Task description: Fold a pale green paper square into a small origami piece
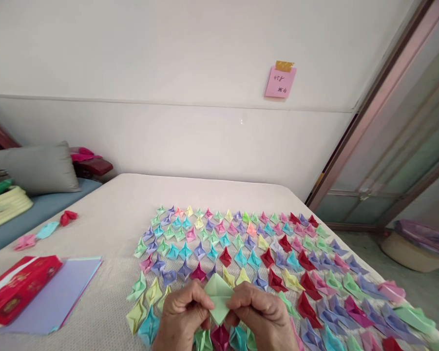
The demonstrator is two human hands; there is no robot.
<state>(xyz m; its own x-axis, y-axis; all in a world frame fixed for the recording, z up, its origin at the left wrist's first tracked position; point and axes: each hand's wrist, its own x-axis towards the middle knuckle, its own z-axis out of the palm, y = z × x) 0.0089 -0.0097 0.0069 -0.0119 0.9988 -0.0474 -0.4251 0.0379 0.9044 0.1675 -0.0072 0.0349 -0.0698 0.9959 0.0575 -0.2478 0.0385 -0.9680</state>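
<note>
A pale green folded paper (219,297) is held up at the bottom centre, a diamond shape with a crease across it. My left hand (186,314) pinches its left corner between thumb and forefinger. On the opposite corner, my right hand (261,312) is closed in the same way. Beneath and beyond both hands, rows of small folded paper boats (199,251) in green, blue, purple, pink, red and yellow cover the right part of the pale table. The hands hide some of the boats nearest to me.
At left, a red packet (25,287) lies on purple paper sheets (67,290). Pink, blue and red paper pieces (47,229) sit behind them. A grey cushion (36,168) is beyond. A pink note (280,83) hangs on the wall. A lined bin (412,251) stands at right.
</note>
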